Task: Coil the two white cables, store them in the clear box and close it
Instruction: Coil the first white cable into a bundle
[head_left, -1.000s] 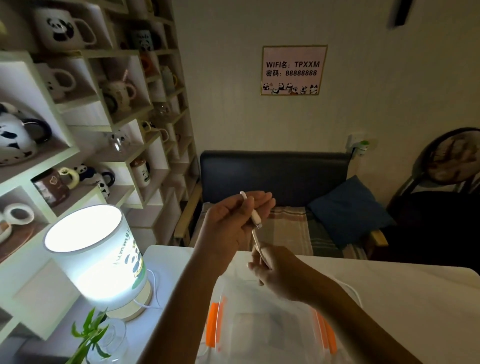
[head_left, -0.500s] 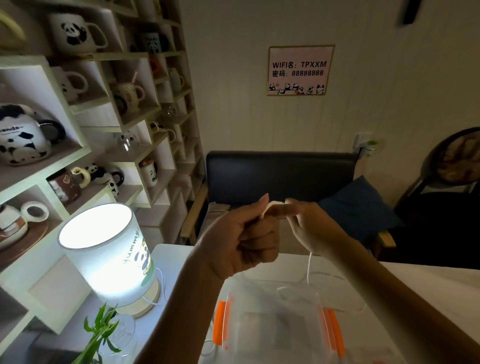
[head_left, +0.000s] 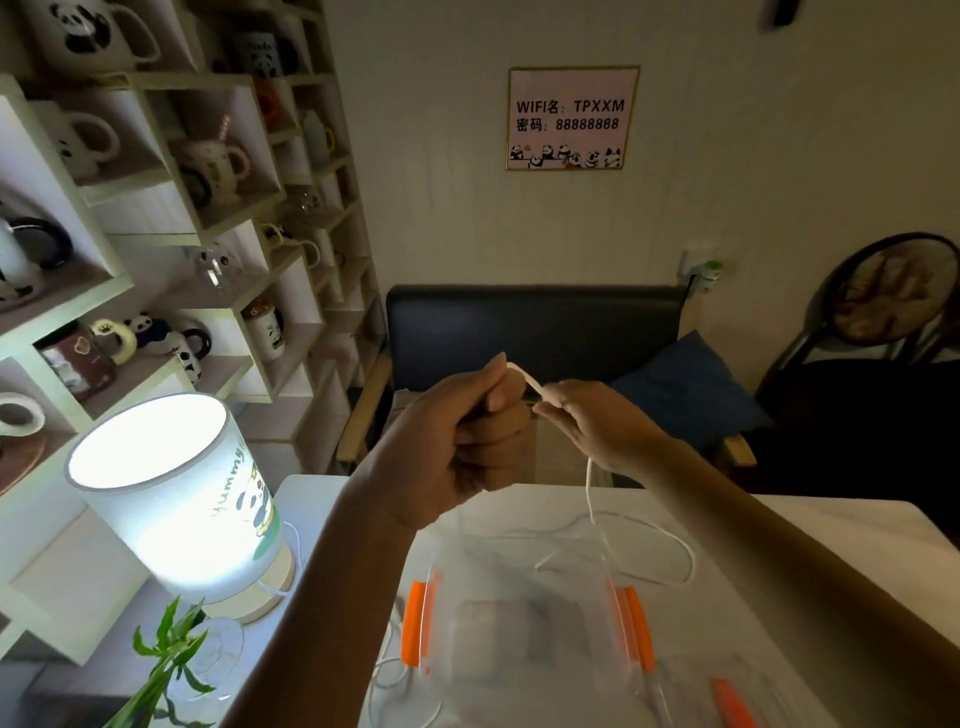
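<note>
- cable (head_left: 592, 499): white
- box (head_left: 519, 618): clear, orange clips
- lamp (head_left: 171, 493): glowing white, panda print
- sign (head_left: 571, 118): pink, black letters, pandas
- sofa (head_left: 535, 327): dark
- cushion (head_left: 685, 384): blue
- mugs (head_left: 83, 31): black-and-white panda patterns

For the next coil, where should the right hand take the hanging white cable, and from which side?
Pinch the white cable on its free vertical stretch just below the right hand, coming from the right. There it hangs clear above the clear box; the left hand blocks the other side.
</note>
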